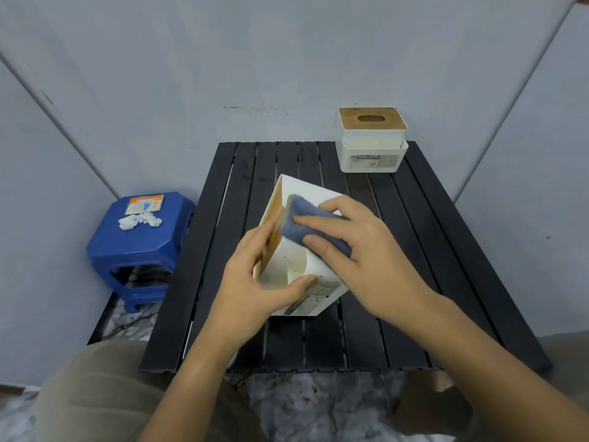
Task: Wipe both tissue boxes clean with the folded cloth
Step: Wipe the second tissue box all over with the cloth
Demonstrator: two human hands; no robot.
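A white tissue box (296,266) with a wooden lid lies tipped on its side in the middle of the black slatted table (414,282). My left hand (251,282) grips it, fingers on the wooden lid side and thumb on the white face near the label. With my right hand (360,253) I hold the folded blue cloth (299,221) and press it on the box's upturned white side. The second tissue box (372,140), white with a wooden top and an oval slot, stands upright at the table's far right corner.
A blue plastic stool (140,247) stands left of the table, with crumpled white tissues (139,221) and an orange-and-white packet (145,204) on its seat. Grey walls close in behind and at both sides. My knee in khaki cloth (105,387) is at the lower left.
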